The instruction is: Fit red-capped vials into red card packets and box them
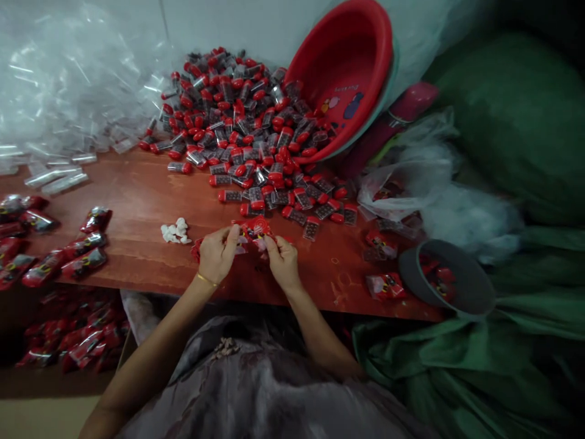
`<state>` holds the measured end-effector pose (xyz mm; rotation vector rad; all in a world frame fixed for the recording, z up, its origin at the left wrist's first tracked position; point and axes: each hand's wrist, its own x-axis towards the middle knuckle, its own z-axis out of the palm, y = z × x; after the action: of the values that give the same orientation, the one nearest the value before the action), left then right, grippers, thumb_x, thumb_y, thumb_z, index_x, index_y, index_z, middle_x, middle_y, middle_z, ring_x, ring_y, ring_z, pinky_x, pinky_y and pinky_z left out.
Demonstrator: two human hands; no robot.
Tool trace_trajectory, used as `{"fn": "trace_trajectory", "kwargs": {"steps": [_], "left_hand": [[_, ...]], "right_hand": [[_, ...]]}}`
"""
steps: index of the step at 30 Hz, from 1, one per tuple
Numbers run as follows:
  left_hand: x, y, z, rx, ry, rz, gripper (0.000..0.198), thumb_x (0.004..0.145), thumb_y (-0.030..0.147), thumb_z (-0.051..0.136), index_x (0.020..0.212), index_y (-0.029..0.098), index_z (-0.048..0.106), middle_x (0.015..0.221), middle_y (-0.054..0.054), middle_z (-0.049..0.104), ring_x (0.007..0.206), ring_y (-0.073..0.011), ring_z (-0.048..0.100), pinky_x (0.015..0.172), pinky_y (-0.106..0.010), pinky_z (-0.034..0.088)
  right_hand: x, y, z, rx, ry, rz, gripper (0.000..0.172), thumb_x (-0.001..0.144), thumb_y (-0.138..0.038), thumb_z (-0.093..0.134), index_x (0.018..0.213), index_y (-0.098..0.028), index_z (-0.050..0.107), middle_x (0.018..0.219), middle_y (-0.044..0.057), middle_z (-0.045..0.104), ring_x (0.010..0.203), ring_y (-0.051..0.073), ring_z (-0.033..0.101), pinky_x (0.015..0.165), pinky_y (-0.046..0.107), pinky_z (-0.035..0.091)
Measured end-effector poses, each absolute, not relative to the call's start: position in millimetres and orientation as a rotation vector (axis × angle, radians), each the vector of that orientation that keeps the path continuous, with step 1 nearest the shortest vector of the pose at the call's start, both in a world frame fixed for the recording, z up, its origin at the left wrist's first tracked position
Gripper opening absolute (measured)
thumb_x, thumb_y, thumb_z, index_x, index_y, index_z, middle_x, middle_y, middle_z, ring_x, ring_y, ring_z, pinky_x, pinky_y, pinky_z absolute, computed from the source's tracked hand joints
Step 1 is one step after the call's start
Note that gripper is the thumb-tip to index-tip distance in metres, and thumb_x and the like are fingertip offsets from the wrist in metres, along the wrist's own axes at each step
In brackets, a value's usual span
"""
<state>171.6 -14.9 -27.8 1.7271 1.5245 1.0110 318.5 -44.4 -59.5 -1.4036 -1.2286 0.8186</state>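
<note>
Near the table's front edge, my left hand (218, 253) and my right hand (282, 259) pinch a red printed wrapper (256, 229) from its two sides. Fingers of both hands are closed on the thin film. Whether anything is inside the wrapper I cannot make out. More red wrapping lies partly hidden beside my left hand. A little to the left is a small cluster of white pieces (176, 231). Behind my hands spreads a big heap of small clear containers with red caps and dark contents (247, 134).
A red basin (342, 79) leans tilted at the heap's right. Clear plastic sleeves (59, 177) lie back left. Red packets (85, 263) sit at left, with more in a box below (86, 335). At right are a grey bowl (475, 286) and clear plastic bags (406, 177).
</note>
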Motion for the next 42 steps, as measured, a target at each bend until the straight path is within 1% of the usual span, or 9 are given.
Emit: {"fn": "trace_trajectory", "kwargs": {"steps": [2, 7, 10, 13, 17, 20, 25, 32, 42], "left_hand": [[173, -23, -23, 1.383, 1.340, 0.971, 0.044, 0.077, 0.053, 0.055, 0.078, 0.013, 0.072, 0.078, -0.008, 0.071, 0.078, -0.0224, 0.065, 0.075, -0.032, 0.048], [186, -35, -22, 0.851, 1.140, 1.062, 0.037, 0.046, 0.044, 0.082, 0.066, 0.014, 0.070, 0.063, -0.001, 0.068, 0.057, -0.0109, 0.055, 0.062, -0.024, 0.045], [189, -37, -23, 0.742, 1.182, 1.096, 0.037, 0.042, 0.043, 0.084, 0.055, 0.013, 0.065, 0.054, 0.001, 0.062, 0.051, -0.0078, 0.051, 0.057, -0.022, 0.043], [186, -36, -25, 0.653, 1.225, 1.089, 0.042, 0.040, 0.045, 0.084, 0.048, 0.014, 0.058, 0.047, 0.005, 0.055, 0.046, -0.0059, 0.048, 0.053, -0.021, 0.042], [187, -36, -27, 0.503, 1.217, 1.027, 0.045, 0.036, 0.043, 0.085, 0.053, 0.013, 0.057, 0.053, 0.004, 0.059, 0.049, -0.0068, 0.053, 0.055, -0.022, 0.046], [191, -37, -26, 0.459, 1.204, 0.981, 0.046, 0.036, 0.043, 0.086, 0.060, 0.013, 0.060, 0.060, 0.001, 0.063, 0.051, -0.0089, 0.057, 0.056, -0.023, 0.048], [190, -37, -23, 0.399, 1.174, 0.930, 0.047, 0.038, 0.042, 0.086, 0.066, 0.014, 0.060, 0.065, -0.001, 0.066, 0.057, -0.0119, 0.062, 0.058, -0.024, 0.048], [185, -39, -19, 0.400, 1.125, 0.909, 0.048, 0.038, 0.045, 0.086, 0.064, 0.014, 0.060, 0.064, -0.002, 0.067, 0.058, -0.0126, 0.062, 0.057, -0.023, 0.048], [191, -46, -23, 0.611, 1.105, 0.936, 0.041, 0.039, 0.043, 0.085, 0.058, 0.012, 0.066, 0.061, -0.001, 0.066, 0.055, -0.0092, 0.057, 0.060, -0.023, 0.047]], "right_hand": [[315, -49, -58, -1.368, -1.261, 0.871, 0.033, 0.086, -0.043, 0.044, 0.064, -0.020, 0.050, 0.049, -0.005, 0.050, 0.046, 0.010, 0.048, 0.046, 0.020, 0.036], [304, -58, -56, -1.350, -1.386, 0.795, 0.036, 0.089, -0.041, 0.040, 0.059, -0.020, 0.045, 0.050, -0.005, 0.044, 0.048, 0.009, 0.043, 0.048, 0.021, 0.033], [311, -65, -54, -1.423, -1.502, 0.653, 0.038, 0.092, -0.041, 0.033, 0.065, -0.020, 0.051, 0.057, -0.002, 0.053, 0.055, 0.012, 0.050, 0.055, 0.022, 0.038], [332, -72, -52, -1.664, -1.620, 0.341, 0.038, 0.091, -0.047, 0.036, 0.090, -0.017, 0.059, 0.082, 0.007, 0.063, 0.076, 0.018, 0.057, 0.070, 0.029, 0.042], [358, -78, -57, -2.116, -1.614, 0.055, 0.060, 0.080, -0.060, 0.049, 0.111, -0.009, 0.056, 0.101, 0.019, 0.061, 0.092, 0.030, 0.054, 0.075, 0.039, 0.041], [365, -78, -64, -2.236, -1.621, 0.042, 0.045, 0.084, -0.051, 0.048, 0.104, -0.012, 0.059, 0.104, 0.019, 0.061, 0.093, 0.030, 0.052, 0.076, 0.040, 0.039], [368, -78, -71, -2.035, -1.578, 0.228, 0.025, 0.082, -0.037, 0.051, 0.094, -0.016, 0.057, 0.105, 0.014, 0.062, 0.094, 0.027, 0.055, 0.078, 0.040, 0.041], [366, -103, -43, -1.396, -1.251, 1.102, 0.022, 0.081, -0.039, 0.055, 0.093, -0.021, 0.053, 0.069, -0.003, 0.063, 0.050, 0.011, 0.058, 0.052, 0.025, 0.046], [356, -109, -30, -1.345, -1.241, 1.192, 0.018, 0.078, -0.033, 0.061, 0.090, -0.020, 0.059, 0.061, -0.005, 0.060, 0.044, 0.007, 0.053, 0.044, 0.019, 0.044]]}}
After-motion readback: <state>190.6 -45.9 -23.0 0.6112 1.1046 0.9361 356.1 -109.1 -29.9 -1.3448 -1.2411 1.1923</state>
